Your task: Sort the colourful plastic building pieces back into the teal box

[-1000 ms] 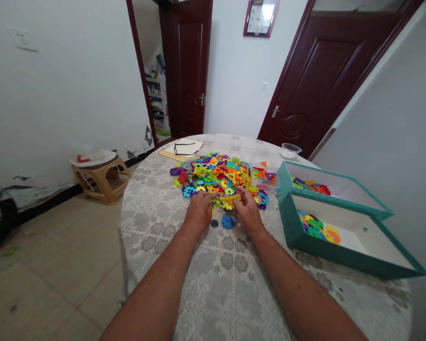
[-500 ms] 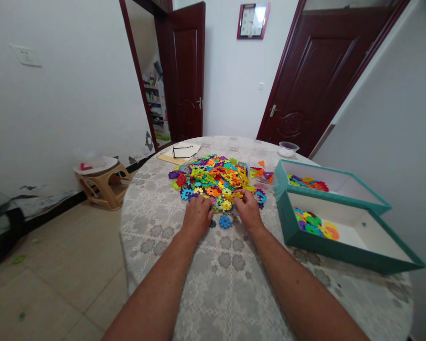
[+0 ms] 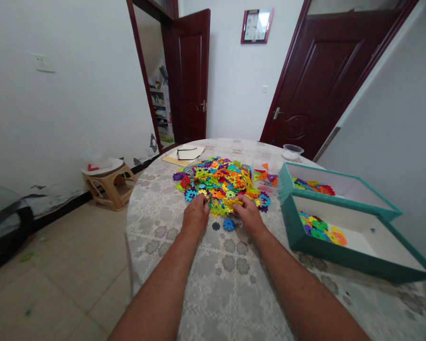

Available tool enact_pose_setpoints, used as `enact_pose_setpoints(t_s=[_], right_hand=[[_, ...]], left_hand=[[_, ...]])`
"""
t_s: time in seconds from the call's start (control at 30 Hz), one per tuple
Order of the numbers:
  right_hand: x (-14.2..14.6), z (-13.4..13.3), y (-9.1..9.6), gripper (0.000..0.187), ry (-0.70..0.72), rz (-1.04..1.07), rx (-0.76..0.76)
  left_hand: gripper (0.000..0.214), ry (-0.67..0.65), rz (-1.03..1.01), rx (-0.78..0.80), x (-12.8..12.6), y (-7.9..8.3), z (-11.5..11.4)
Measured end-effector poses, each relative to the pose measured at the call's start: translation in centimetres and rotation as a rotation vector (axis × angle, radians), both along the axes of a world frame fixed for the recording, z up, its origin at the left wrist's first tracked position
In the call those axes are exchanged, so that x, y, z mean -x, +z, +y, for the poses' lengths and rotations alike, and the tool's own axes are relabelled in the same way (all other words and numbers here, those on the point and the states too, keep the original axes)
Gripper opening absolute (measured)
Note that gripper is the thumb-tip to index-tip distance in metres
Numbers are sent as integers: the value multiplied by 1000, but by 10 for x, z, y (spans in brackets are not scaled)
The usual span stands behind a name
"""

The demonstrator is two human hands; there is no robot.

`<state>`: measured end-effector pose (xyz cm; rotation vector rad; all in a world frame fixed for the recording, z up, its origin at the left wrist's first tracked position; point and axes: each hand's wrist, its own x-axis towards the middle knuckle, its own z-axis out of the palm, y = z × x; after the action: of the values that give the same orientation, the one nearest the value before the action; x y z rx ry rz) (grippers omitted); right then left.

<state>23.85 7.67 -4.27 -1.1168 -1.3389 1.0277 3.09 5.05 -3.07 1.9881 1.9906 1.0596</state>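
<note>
A heap of colourful toothed plastic discs [image 3: 222, 179] lies on the table in front of me. My right hand [image 3: 250, 215] pinches a yellow toothed piece [image 3: 232, 202] at the heap's near edge; whether it is one piece or several joined I cannot tell. To the left, my left hand [image 3: 195, 214] is closed at the same edge, fingertips together. What those fingers hold, if anything, is hidden. A blue toothed disc [image 3: 229, 224] lies apart from the heap, between my hands and closer to me.
Two teal-edged box parts, the nearer one [image 3: 358, 237] and the farther one [image 3: 348, 182], hold more pieces at right. A clear tray [image 3: 266, 176] with triangular pieces sits beside the heap. Glasses [image 3: 186, 154] on paper and a clear bowl [image 3: 292, 151] are farther back.
My right hand has brought the yellow piece slightly left and toward me. My left hand has drawn a little left, its fingers now pinched together. The whole view has shifted slightly.
</note>
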Motion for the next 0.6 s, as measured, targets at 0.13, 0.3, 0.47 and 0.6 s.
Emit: enact_pose_setpoints(t_s=[0.13,0.3,0.47,0.6], right_hand=[[1,-3,3,26,-55,-35,-42],[-9,6,-4,24,-177,15,-30],[-11,7,-7,22,-175,-6,-30],[-7,3,-3,20,-161,-47,-41]], left_hand=[[8,-81,-136,-10,-3,6,-2],[11,-274,-182,19,-3,0,-2],[27,-277,-127,30,-4,-11,-1],[45,-254,-156,95,-6,-13,0]])
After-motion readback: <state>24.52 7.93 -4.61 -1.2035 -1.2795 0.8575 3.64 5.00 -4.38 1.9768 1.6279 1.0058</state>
